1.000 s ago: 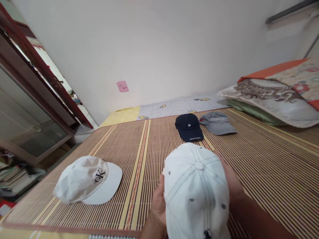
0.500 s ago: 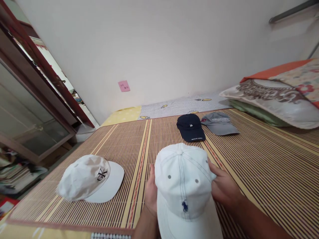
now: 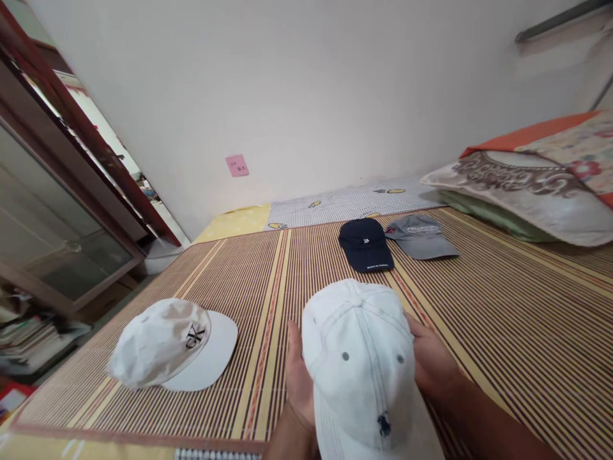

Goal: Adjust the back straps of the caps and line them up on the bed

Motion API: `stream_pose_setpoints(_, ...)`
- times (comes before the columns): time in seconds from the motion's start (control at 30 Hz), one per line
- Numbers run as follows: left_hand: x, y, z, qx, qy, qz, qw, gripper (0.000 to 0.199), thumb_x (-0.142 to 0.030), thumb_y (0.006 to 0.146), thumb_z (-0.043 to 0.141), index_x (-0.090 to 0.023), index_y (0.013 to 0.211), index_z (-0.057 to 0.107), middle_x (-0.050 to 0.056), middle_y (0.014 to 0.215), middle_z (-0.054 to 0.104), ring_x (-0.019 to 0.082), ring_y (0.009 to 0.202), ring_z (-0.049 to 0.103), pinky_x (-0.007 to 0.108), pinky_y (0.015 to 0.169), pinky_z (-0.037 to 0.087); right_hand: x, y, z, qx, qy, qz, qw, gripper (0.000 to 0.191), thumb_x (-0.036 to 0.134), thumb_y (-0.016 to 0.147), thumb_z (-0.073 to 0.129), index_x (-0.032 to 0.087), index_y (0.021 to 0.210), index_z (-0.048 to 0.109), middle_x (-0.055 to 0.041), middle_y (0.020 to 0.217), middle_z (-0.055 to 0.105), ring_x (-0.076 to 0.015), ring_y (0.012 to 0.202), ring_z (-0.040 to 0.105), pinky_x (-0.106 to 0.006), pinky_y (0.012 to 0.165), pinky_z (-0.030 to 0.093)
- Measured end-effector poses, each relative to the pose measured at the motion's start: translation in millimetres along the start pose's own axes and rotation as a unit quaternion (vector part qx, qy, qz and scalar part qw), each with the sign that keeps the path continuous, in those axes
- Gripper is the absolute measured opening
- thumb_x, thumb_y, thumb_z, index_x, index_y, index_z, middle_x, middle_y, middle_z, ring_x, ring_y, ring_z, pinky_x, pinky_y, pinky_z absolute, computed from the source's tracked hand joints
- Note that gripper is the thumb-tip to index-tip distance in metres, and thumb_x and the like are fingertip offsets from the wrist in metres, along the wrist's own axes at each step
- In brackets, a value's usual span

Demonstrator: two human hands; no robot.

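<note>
Between my two hands is a white baseball cap point(image 3: 361, 358) with a small dark embroidered emblem, its brim pointing toward me and cut off by the lower frame edge. My left hand point(image 3: 299, 380) closes on the cap's left side, thumb up and fingers hidden beneath it. On the other side my right hand point(image 3: 431, 358) grips it, its fingertips also out of sight. Another white cap with black letters point(image 3: 175, 345) lies to the left, brim facing right. Farther back sit a navy cap point(image 3: 364, 246) and a grey cap point(image 3: 421, 236), touching side by side.
Everything lies on a striped bamboo mat point(image 3: 230, 281) over a bed. Pillows point(image 3: 531, 191) are piled at the right. A white wall with a pink note point(image 3: 237, 165) rises behind. At the left are a glass-panelled cabinet point(image 3: 62, 243) and stacked papers point(image 3: 33, 345).
The white cap in my hands has turned slightly and shifted a little right and down, its emblem moving the same way. The other caps stay where they were.
</note>
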State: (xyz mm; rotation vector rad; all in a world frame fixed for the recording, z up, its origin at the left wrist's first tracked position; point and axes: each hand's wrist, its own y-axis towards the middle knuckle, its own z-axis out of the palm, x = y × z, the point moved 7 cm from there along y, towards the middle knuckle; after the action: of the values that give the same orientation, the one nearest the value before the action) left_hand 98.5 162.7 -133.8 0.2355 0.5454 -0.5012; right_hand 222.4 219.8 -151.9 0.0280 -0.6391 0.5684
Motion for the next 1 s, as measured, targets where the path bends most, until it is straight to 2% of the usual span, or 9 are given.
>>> stream_pose_setpoints(0.1,-6,-1,-0.3,-0.021,-0.006,0.014,1.000,0.093,-0.083,0.092,0.028,-0.014,0.143,0.063,0.019,0.150,0.060,0.043,0.152,0.035,0.059,0.126,0.018,-3,0,5,0.033,0.012,0.039,0.999,0.018,0.036,0.088,0.071,0.022,0.089,0.083,-0.0088,0.098,0.085,-0.0338,0.127,0.067,-0.050,0.116,0.046)
stream_pose_setpoints(0.23,-17,1,-8.5,-0.023,-0.024,0.045,0.998,0.082,-0.073,0.099,0.022,-0.017,0.137,0.069,0.015,0.146,0.064,0.037,0.152,0.038,0.052,0.128,0.018,-2,2,14,0.092,0.010,0.057,0.994,0.036,0.048,0.094,0.061,0.020,0.103,0.082,-0.0105,0.111,0.083,-0.0328,0.135,0.061,-0.052,0.119,0.043)
stream_pose_setpoints(0.43,-18,9,-30.8,-0.011,-0.039,0.077,0.996,0.078,-0.068,0.102,0.023,-0.016,0.137,0.069,0.016,0.147,0.063,0.035,0.152,0.037,0.050,0.129,0.015,5,7,13,0.087,0.002,0.025,0.996,0.048,0.051,0.101,0.047,0.019,0.124,0.075,-0.0117,0.125,0.078,-0.0325,0.139,0.057,-0.054,0.121,0.040)
stream_pose_setpoints(0.6,-15,6,-25.1,-0.010,-0.034,0.066,0.997,0.080,-0.072,0.100,0.027,-0.016,0.145,0.061,0.016,0.148,0.062,0.036,0.151,0.039,0.050,0.128,0.017,7,3,26,0.117,-0.021,-0.001,0.993,0.048,0.050,0.099,0.053,0.021,0.133,0.070,-0.0101,0.131,0.075,-0.0313,0.141,0.055,-0.052,0.122,0.037)
stream_pose_setpoints(0.7,-10,3,-17.7,-0.004,-0.028,0.051,0.998,0.092,-0.082,0.093,0.029,-0.014,0.149,0.056,0.018,0.151,0.059,0.039,0.152,0.037,0.054,0.127,0.019,5,2,29,0.125,-0.025,0.004,0.992,0.049,0.050,0.096,0.060,0.021,0.134,0.069,-0.0100,0.130,0.076,-0.0313,0.141,0.055,-0.051,0.123,0.037)
stream_pose_setpoints(0.83,-6,2,-15.4,-0.002,-0.022,0.046,0.999,0.100,-0.089,0.088,0.028,-0.013,0.143,0.063,0.020,0.152,0.057,0.043,0.153,0.033,0.059,0.126,0.018,1,5,19,0.105,-0.001,0.034,0.994,0.046,0.055,0.094,0.060,0.021,0.121,0.076,-0.0098,0.123,0.079,-0.0317,0.140,0.056,-0.050,0.123,0.036)
stream_pose_setpoints(0.93,-6,2,-16.1,-0.011,-0.020,0.045,0.999,0.095,-0.086,0.090,0.030,-0.014,0.140,0.066,0.019,0.151,0.058,0.043,0.153,0.032,0.060,0.126,0.018,-1,6,11,0.097,0.014,0.053,0.994,0.045,0.058,0.092,0.062,0.022,0.110,0.081,-0.0097,0.118,0.081,-0.0325,0.140,0.056,-0.050,0.123,0.036)
stream_pose_setpoints(1.0,-8,2,-15.6,-0.017,-0.024,0.046,0.999,0.087,-0.081,0.094,0.029,-0.017,0.137,0.068,0.017,0.151,0.060,0.041,0.153,0.034,0.058,0.126,0.018,-2,6,10,0.103,0.012,0.054,0.993,0.046,0.060,0.090,0.064,0.022,0.109,0.081,-0.0102,0.118,0.081,-0.0332,0.140,0.056,-0.050,0.123,0.035)
